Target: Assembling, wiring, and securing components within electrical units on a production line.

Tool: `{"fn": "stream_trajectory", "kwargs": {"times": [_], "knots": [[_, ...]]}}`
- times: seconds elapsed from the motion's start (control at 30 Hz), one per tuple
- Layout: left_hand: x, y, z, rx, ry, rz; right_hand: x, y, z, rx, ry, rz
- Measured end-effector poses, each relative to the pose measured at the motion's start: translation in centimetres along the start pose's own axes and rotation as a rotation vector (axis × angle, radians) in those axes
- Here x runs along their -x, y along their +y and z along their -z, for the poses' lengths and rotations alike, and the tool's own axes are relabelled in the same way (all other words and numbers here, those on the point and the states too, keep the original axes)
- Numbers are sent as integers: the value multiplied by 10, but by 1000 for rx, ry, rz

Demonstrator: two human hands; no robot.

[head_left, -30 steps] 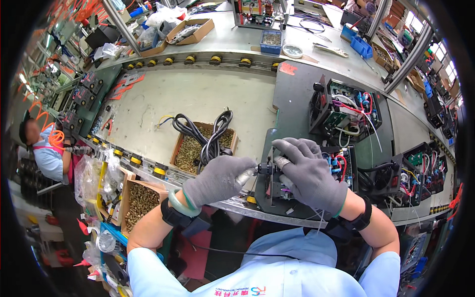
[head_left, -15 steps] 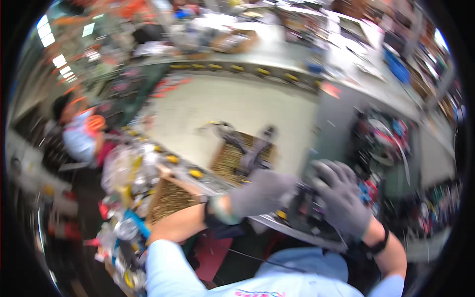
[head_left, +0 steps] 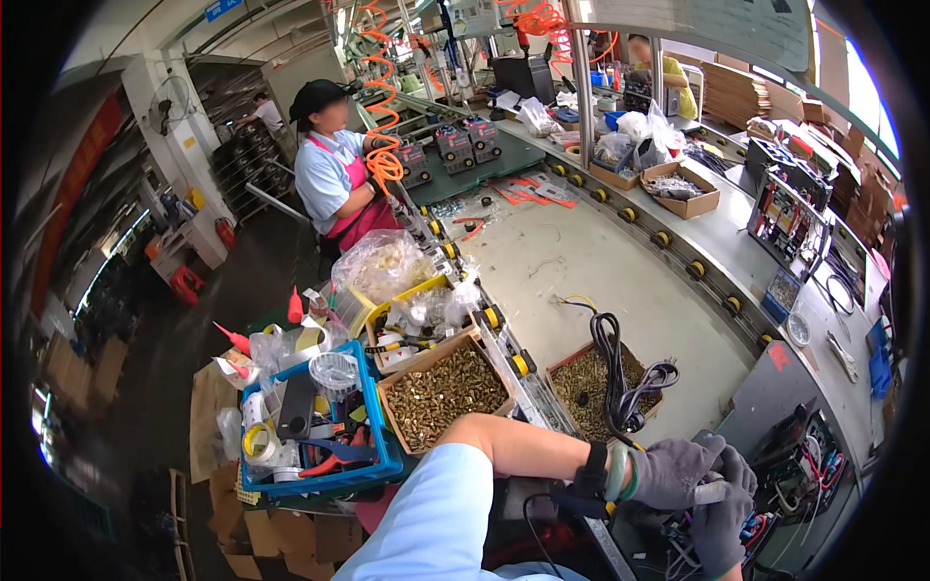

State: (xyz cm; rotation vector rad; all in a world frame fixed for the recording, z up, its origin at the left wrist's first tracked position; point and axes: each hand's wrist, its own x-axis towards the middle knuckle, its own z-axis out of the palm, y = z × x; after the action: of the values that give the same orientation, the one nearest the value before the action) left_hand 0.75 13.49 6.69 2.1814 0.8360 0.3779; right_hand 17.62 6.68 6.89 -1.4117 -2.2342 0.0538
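My left hand [head_left: 670, 472], in a grey glove with bands at the wrist, reaches in from the lower middle. Its fingers curl together against my right hand [head_left: 722, 523], also gloved in grey. Both are closed and touching at the fingertips, and whatever they may pinch is too small or hidden to name. Below and beside them are an open electrical unit with coloured wires [head_left: 821, 467] and loose cables. Just past my left wrist, a coiled black power cord [head_left: 610, 368] lies across a shallow cardboard box of small brass-coloured fasteners [head_left: 578, 387].
Left of my arm stand another box of brass fasteners [head_left: 448, 392] and a blue tool basket [head_left: 325, 484]. Roller rails [head_left: 523, 363] border the pale worktop [head_left: 542, 261]. A co-worker [head_left: 334, 174] stands at the far left. Orange coiled hoses [head_left: 383, 116] hang overhead.
My view has swung to the right and levelled, and the blur is gone. My hands, apart before with the right one's fingers spread, now meet with fingers closed.
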Motion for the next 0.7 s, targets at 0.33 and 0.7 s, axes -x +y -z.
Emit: {"fn": "stream_trajectory", "kwargs": {"times": [0.33, 0.7], "knots": [[43, -70, 10, 151, 102, -128, -11, 10, 7, -68, -94, -33], [21, -67, 6, 55, 40, -208, -7, 19, 6, -89, -75, -44]]}}
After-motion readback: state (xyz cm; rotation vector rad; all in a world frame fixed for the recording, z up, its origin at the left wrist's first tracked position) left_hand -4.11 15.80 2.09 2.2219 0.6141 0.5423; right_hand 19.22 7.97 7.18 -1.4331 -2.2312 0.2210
